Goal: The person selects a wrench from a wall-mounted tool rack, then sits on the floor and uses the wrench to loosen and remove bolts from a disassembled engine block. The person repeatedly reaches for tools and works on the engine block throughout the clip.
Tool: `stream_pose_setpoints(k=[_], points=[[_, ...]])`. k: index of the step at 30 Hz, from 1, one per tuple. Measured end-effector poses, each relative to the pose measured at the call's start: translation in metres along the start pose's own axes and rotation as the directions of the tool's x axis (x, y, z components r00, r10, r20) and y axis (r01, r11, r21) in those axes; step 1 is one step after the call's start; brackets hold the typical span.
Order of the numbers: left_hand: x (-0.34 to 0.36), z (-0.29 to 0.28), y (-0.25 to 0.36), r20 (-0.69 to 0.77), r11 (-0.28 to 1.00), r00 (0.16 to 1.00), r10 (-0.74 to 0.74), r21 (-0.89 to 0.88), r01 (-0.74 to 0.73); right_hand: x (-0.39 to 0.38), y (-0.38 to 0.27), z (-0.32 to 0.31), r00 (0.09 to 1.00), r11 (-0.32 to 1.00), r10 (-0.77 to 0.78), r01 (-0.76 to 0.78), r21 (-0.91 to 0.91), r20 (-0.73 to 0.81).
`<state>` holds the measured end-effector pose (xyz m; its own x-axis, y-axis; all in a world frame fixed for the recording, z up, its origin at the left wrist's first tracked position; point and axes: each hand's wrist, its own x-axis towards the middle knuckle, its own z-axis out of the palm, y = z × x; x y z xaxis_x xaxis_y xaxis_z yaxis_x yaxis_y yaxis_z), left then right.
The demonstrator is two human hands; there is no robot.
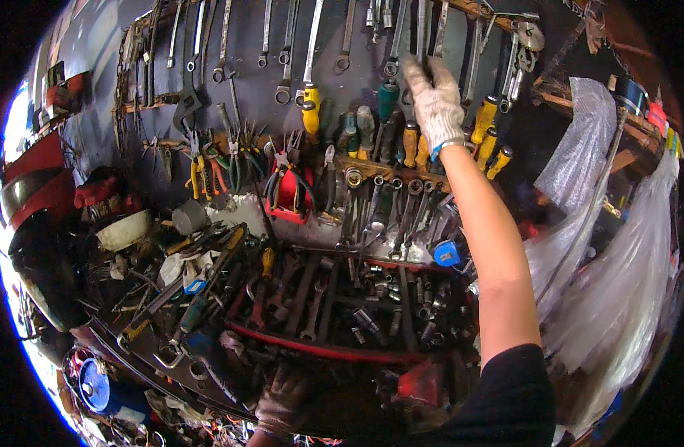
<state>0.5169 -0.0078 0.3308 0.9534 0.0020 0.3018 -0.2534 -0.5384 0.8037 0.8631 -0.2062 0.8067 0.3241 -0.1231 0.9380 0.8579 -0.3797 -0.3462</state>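
Observation:
My right hand [434, 104], in a pale knit work glove, reaches up to the tool wall with its fingers stretched and apart. It is at the lower end of a hanging wrench [422, 33]; whether it touches the wrench I cannot tell. Beside it hangs another combination wrench [396, 45]. Just below are a green-handled screwdriver [387, 97] and a wooden-handled tool [410, 145] in a rack. My left hand [282, 398], also gloved, is low by the bench's front edge. Shadow hides its fingers.
A red-edged tray [320, 344] of sockets and wrenches lies on the bench. Several pliers [200, 164] hang left of a red holder [288, 195]. A blue tape measure [446, 253] sits right of the tray. Plastic sheeting [618, 276] hangs at right; a blue container [96, 387] stands lower left.

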Motion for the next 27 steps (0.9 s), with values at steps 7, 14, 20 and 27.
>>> stream_pose_setpoints(k=[7, 14, 20, 27], points=[[-0.008, -0.012, 0.011, 0.134, 0.99, 0.987, -0.087, 0.119, 0.071, -0.078, -0.087, -0.017, 0.906, 0.959, -0.204, 0.261, -0.109, 0.371], [-0.006, -0.02, 0.013, 0.153, 0.784, 0.971, 0.183, 0.573, -0.238, -0.159, -0.185, -0.027, 0.669, 0.888, -0.379, 0.457, 0.049, 0.639], [-0.069, -0.062, 0.051, -0.178, 0.932, 0.955, 0.238, 0.319, -0.173, -0.233, -0.262, -0.034, 0.422, 0.869, -0.448, 0.414, 0.273, 0.788], [-0.197, -0.142, 0.115, -0.478, 0.944, 0.846, 0.236, 0.32, -0.083, -0.319, -0.344, -0.031, 0.069, 0.808, -0.474, 0.431, 0.402, 0.878]])
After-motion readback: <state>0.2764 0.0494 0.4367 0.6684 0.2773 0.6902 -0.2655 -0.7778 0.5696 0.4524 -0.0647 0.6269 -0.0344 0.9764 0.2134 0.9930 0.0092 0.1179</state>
